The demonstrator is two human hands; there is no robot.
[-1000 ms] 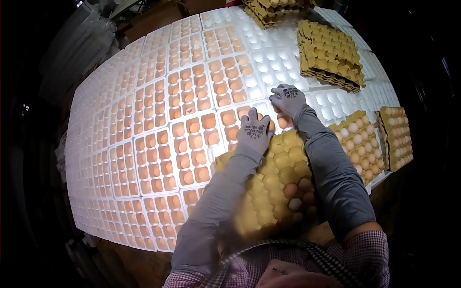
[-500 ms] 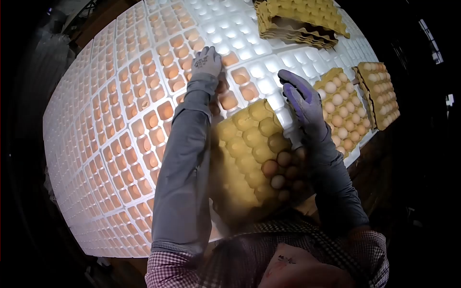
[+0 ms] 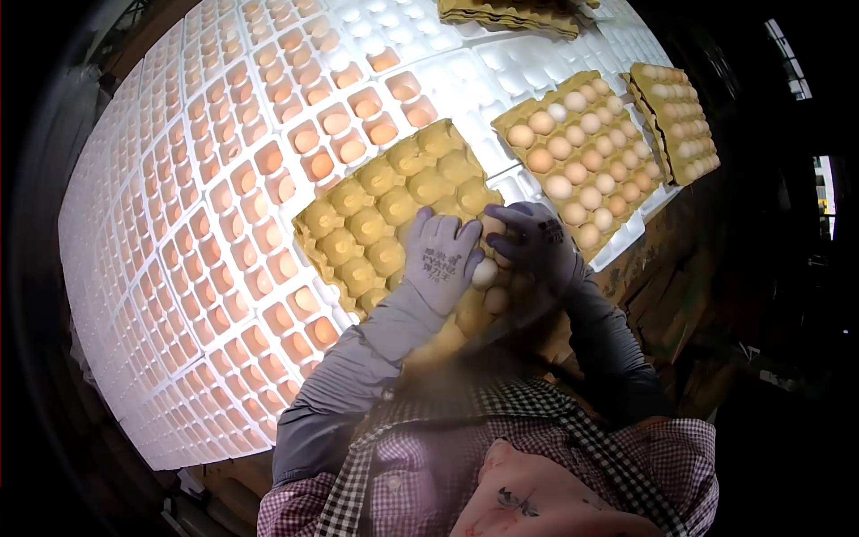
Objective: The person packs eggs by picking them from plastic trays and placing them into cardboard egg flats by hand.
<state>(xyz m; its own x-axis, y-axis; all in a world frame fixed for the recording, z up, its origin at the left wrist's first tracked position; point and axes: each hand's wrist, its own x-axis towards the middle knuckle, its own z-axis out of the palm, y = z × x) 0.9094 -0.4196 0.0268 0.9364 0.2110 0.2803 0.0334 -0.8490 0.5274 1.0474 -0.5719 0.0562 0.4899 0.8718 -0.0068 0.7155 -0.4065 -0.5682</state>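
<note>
A yellow-brown pulp egg tray [image 3: 376,219] lies in front of me; its far cups hold no eggs, while a few eggs [image 3: 495,300] sit in the near right part. My left hand [image 3: 438,255], in a grey-white printed glove, presses down on the tray with its fingers curled; what lies under them is hidden. A pale egg [image 3: 484,273] is beside its thumb. Just to the right, my right hand [image 3: 541,242], gloved in grey and purple, has bent fingers around an egg [image 3: 492,225].
White foam trays [image 3: 259,148] with square cells cover the lit table, many cells holding eggs. A full pulp tray of eggs [image 3: 586,148] lies to the right, with another tilted tray [image 3: 680,121] beyond it. Stacked pulp trays [image 3: 510,16] stand at the far edge.
My left hand has come back from the foam cells to the pulp tray. My right hand has moved inward onto its eggs and closed. The view has shifted, and the pulp tray appears higher and farther left.
</note>
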